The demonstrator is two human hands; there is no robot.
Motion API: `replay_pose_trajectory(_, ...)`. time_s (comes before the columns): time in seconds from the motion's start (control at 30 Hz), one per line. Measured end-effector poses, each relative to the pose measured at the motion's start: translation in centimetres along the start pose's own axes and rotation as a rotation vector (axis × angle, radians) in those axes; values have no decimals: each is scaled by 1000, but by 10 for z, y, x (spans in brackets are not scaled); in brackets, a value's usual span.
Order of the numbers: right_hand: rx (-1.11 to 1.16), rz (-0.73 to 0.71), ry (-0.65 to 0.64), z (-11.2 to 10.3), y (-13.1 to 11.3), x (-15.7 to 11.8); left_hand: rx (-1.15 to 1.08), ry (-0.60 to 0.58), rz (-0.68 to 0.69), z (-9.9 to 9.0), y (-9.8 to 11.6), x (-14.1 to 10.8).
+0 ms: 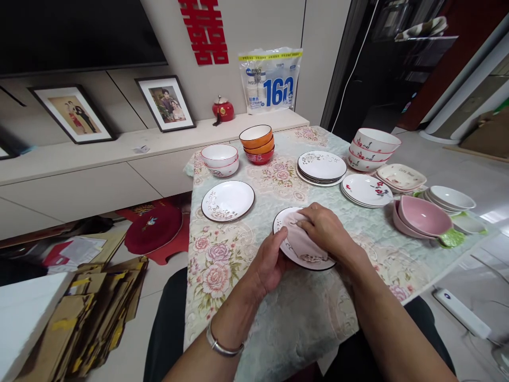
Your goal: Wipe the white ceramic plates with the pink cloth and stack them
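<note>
Near the table's front, my left hand (272, 260) grips the near-left edge of a white plate (279, 218) with a dark rim, its thumb on top and its fingers underneath. My right hand (324, 225) is closed on a pale pink cloth (300, 236) and presses it against the plate's upper face. The cloth covers much of the plate's pattern. Beyond my left hand lies a similar flower-patterned plate (227, 200) by itself. Farther back, a stack of dark-rimmed plates (322, 165) sits beside a stack of plates with red flowers (366, 190).
White bowls (220, 155) and orange and red bowls (256, 137) are stacked at the back left. To the right stand tall white bowls (376, 143), a square dish (401, 176), pink bowls (424, 216) and small white bowls (452, 197). Flattened cardboard (91, 318) lies on the floor.
</note>
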State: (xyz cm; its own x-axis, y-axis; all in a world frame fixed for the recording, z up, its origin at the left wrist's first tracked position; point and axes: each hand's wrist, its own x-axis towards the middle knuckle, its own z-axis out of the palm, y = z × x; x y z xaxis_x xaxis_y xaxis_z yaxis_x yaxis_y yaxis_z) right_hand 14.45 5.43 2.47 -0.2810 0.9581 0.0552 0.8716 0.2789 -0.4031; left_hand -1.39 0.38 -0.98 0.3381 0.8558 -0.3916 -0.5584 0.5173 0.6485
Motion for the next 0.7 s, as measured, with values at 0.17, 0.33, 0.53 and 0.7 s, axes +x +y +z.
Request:
replay_pose_trajectory(0.17, 132, -292, -59, 0, -12, -3, -22, 18, 24, 2, 0, 1)
replay_pose_trajectory(0.33, 327, -361, -202, -7, -2, -6, -15, 30, 7, 5, 3, 0)
replay_pose_trajectory(0.53, 227, -115, -105, -7, 9, -4, 23, 6, 19, 4, 2, -3)
replay_pose_trajectory(0.7, 4, -26, -23, -5, 2, -2, 106, -3, 24, 7, 4, -5)
